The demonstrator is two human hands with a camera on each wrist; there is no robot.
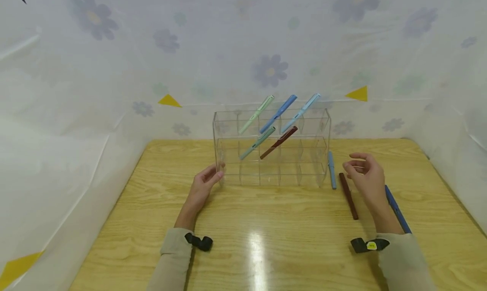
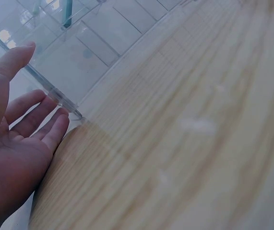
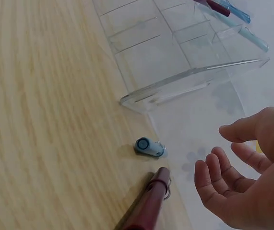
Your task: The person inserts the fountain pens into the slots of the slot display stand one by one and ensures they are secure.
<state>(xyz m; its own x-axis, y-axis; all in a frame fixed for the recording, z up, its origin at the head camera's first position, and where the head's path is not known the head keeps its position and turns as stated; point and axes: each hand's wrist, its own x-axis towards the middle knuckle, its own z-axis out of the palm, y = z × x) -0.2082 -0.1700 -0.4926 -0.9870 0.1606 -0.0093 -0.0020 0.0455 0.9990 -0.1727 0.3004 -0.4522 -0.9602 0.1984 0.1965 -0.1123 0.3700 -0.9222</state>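
Pens [image 1: 348, 197]: 3 on table [image 1: 228, 248], 5 in rack [image 1: 270, 174].

Flowered sheeting [image 1: 217, 42] behind and beside a wooden table [image 1: 300, 227] suggests a booth.

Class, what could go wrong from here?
The right hand, near the loose maroon pen, might knock it and set it rolling. The left hand, at the side of the rack, could nudge it out of place. A jolt might then shake the slanted pens loose.

Clear rack [image 1: 270, 174] upright; five pens [image 1: 279, 142] slanted inside, three loose pens [image 1: 348, 197] right.
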